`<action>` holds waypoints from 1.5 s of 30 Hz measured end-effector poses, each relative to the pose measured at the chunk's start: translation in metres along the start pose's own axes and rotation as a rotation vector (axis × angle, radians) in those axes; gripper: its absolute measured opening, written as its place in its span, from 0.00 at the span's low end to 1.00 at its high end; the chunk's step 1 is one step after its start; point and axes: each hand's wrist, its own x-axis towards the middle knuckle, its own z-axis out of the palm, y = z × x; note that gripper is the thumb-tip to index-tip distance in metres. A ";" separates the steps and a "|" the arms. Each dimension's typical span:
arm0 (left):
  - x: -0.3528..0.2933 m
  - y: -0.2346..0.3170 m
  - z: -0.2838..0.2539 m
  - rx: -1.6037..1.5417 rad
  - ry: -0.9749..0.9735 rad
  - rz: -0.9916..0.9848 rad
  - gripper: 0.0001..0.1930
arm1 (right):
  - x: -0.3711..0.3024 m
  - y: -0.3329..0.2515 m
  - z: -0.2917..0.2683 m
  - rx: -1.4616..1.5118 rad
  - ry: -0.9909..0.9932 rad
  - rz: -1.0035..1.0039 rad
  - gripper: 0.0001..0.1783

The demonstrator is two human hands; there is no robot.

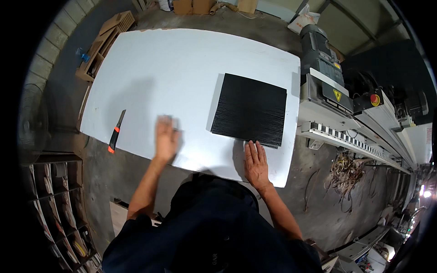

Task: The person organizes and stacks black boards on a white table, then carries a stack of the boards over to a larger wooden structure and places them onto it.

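Note:
A stack of dark black sheets (251,107) lies on the white tabletop (173,59), right of the middle, its edges slightly uneven. My right hand (256,164) rests at the near edge of the stack, fingers stretched out and their tips touching it. Over the table's near side, left of the stack, my left hand (166,140) is blurred by motion; its fingers look extended, and I see nothing held in it. Farther left lies a utility knife (117,132) with a black and orange handle, its blade pointing away from me.
Along the table's right side stands a machine with a grey motor (315,43), a toothed rail (350,141) and a red button (374,100). A wooden box (98,57) is by the far left corner. A shelf rack (57,200) stands at lower left; tangled strips (347,175) lie on the floor.

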 end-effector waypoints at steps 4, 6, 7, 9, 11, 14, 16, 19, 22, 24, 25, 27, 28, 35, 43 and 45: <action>-0.022 -0.127 -0.036 0.357 0.067 -0.186 0.28 | 0.023 -0.014 0.004 0.001 -0.011 -0.010 0.34; -0.028 -0.150 -0.048 0.435 0.067 -0.310 0.29 | 0.026 -0.013 0.006 0.006 -0.012 0.009 0.36; -0.029 -0.151 -0.057 0.470 0.095 -0.371 0.29 | 0.021 -0.009 0.006 -0.010 -0.014 0.026 0.36; -0.055 -0.199 -0.075 0.510 0.125 -0.325 0.28 | 0.008 -0.001 0.001 -0.075 -0.044 0.067 0.36; -0.066 -0.221 -0.076 0.475 0.118 -0.417 0.27 | -0.002 0.009 -0.002 -0.092 -0.071 0.071 0.36; -0.055 -0.214 -0.079 0.392 0.094 -0.493 0.26 | -0.006 0.012 -0.007 -0.059 -0.018 0.056 0.31; -0.049 -0.213 -0.077 0.384 0.159 -0.517 0.23 | -0.001 0.008 -0.007 -0.045 0.012 0.052 0.30; -0.037 -0.214 -0.081 0.410 0.072 -0.530 0.20 | 0.000 0.010 -0.007 -0.026 0.048 0.023 0.29; -0.028 -0.200 -0.080 0.334 0.059 -0.480 0.16 | 0.000 0.018 -0.012 -0.015 0.057 -0.037 0.28; -0.031 -0.186 -0.076 0.283 0.097 -0.478 0.15 | 0.003 0.025 -0.016 0.003 0.068 -0.095 0.27; -0.036 -0.176 -0.074 0.226 0.132 -0.461 0.14 | 0.004 0.030 -0.017 0.042 0.069 -0.127 0.27; -0.040 -0.130 -0.068 0.107 0.246 -0.486 0.13 | 0.007 0.040 -0.018 0.084 0.080 -0.175 0.27; -0.045 -0.103 -0.069 -0.027 0.291 -0.468 0.12 | 0.008 0.045 -0.018 0.117 0.076 -0.217 0.26; -0.058 0.124 -0.021 -1.469 0.166 -0.861 0.08 | 0.027 0.102 -0.040 0.249 0.088 -0.309 0.26; -0.063 0.273 0.077 -0.695 -0.044 -0.690 0.12 | 0.027 0.182 -0.038 0.235 0.019 -0.505 0.44; -0.063 0.289 0.094 -0.474 0.074 -0.448 0.14 | 0.026 0.186 -0.036 0.252 0.005 -0.527 0.44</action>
